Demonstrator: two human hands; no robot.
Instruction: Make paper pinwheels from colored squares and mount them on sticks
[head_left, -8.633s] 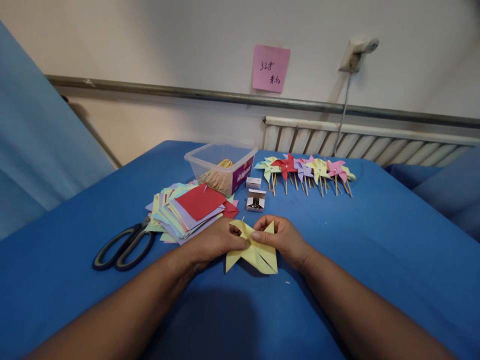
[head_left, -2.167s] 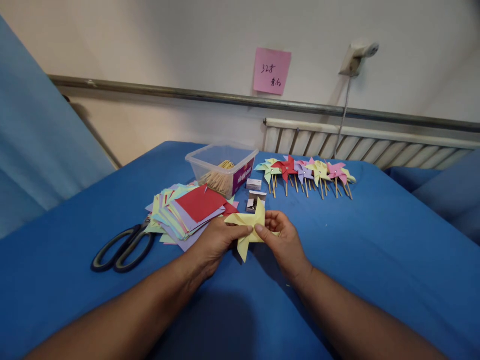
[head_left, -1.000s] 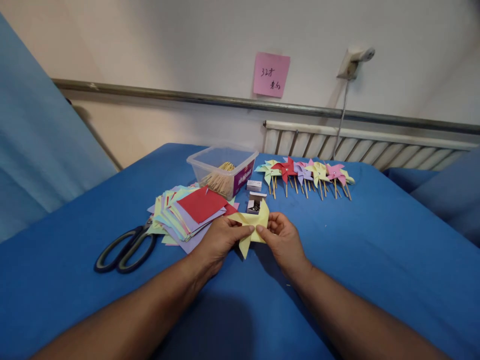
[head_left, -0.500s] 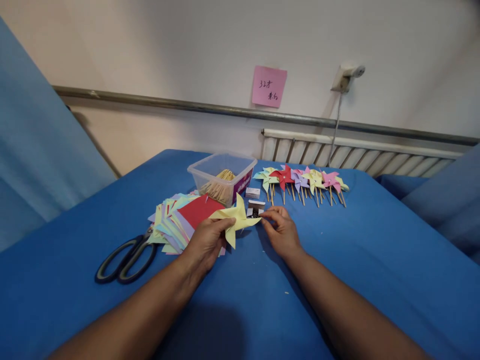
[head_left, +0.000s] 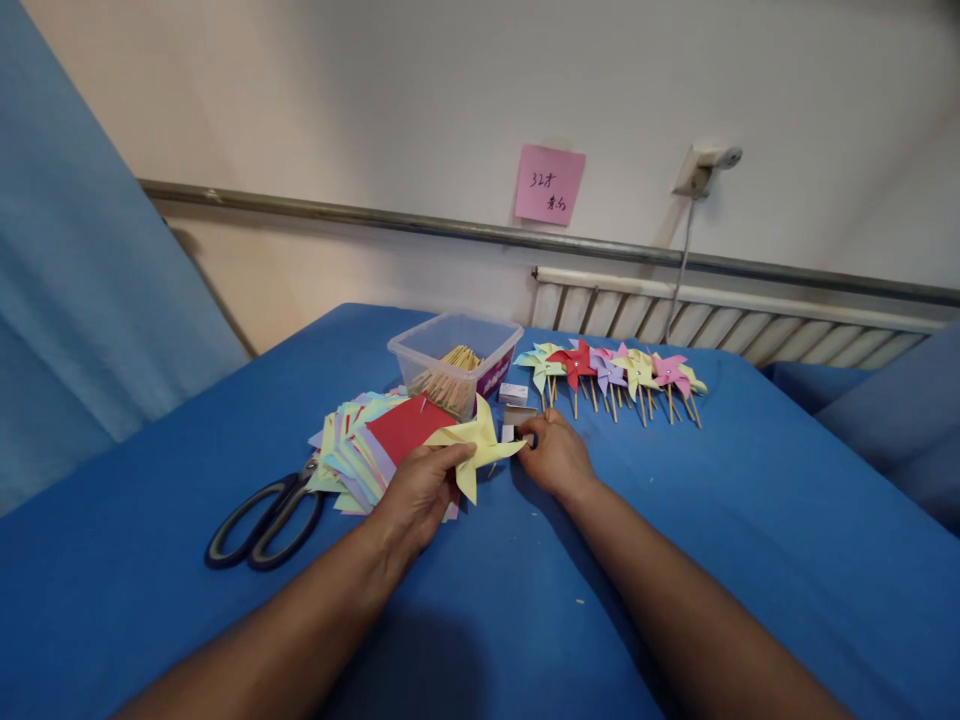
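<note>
My left hand (head_left: 420, 490) pinches a folded yellow paper pinwheel (head_left: 478, 446) and holds it just above the blue table (head_left: 750, 520). My right hand (head_left: 553, 455) has left the pinwheel and rests at a small open box of pins (head_left: 514, 419), fingertips on it; whether it holds a pin is hidden. A stack of coloured paper squares (head_left: 375, 445) with a red sheet on top lies just left of my left hand.
A clear plastic tub (head_left: 454, 357) of wooden sticks stands behind the paper stack. A row of finished pinwheels (head_left: 615, 372) on sticks lies at the back. Black scissors (head_left: 262, 508) lie at the left. A second small box (head_left: 513, 393) sits by the tub.
My right hand let go of the yellow pinwheel and moved forward to the pin box. The left hand keeps the pinwheel, shifted slightly left and lifted.
</note>
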